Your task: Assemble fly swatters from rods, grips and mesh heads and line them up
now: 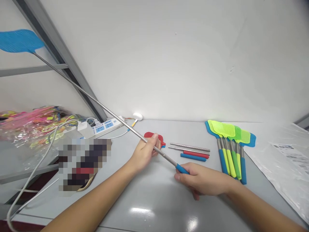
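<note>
A blue fly swatter with a long, extended metal rod slants from the lower middle to the upper left, its blue paddle partly cut off by the frame edge. My right hand is closed around its blue handle. Higher on the rod, my left hand is closed on the metal section, thumb on top. Behind that hand a red swatter head lies on the table, partly covered. To its right lie metal rods, a red handle and a blue handle.
Several assembled fly swatters are fanned at the right, beside a white plastic bag. A power strip with plugs and cables stands at the left, near bagged colourful items. A pixelated object lies in front. A metal frame rises behind.
</note>
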Available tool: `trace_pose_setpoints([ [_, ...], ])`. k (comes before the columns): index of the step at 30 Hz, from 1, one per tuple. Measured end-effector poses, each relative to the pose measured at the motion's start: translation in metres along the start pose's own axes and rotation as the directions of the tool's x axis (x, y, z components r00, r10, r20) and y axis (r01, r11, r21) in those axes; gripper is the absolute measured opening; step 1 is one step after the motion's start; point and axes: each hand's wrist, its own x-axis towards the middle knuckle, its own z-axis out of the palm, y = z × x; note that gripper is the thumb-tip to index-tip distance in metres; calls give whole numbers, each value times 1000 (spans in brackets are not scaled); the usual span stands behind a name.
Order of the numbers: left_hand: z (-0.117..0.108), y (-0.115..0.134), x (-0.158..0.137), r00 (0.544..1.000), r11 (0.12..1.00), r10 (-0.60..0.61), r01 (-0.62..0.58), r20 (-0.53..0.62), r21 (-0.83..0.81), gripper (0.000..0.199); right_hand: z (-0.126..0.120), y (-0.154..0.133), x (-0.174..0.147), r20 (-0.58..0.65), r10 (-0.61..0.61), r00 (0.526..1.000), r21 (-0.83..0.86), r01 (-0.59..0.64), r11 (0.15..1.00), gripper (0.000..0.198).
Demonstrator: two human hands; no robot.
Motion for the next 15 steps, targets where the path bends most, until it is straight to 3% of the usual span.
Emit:
trace_pose_setpoints([
  [4,-1,-4,-1,997,998,43,-40,-64,39,56,1,2,2,-20,25,999,-5,-25,1000,38],
  [8,-3,-3,2,959,992,92,-110,-270,-55,57,3,2,3,-14,51,999,6,-51,999,39],
  [11,-8,2,6,896,972,104,-184,-431,-147,57,4,3,4,-17,56,998,8,-56,998,40],
  [15,-19,7,13,770,933,155,-319,-619,-164,53,4,4,4,-24,56,998,-10,-56,998,41],
])
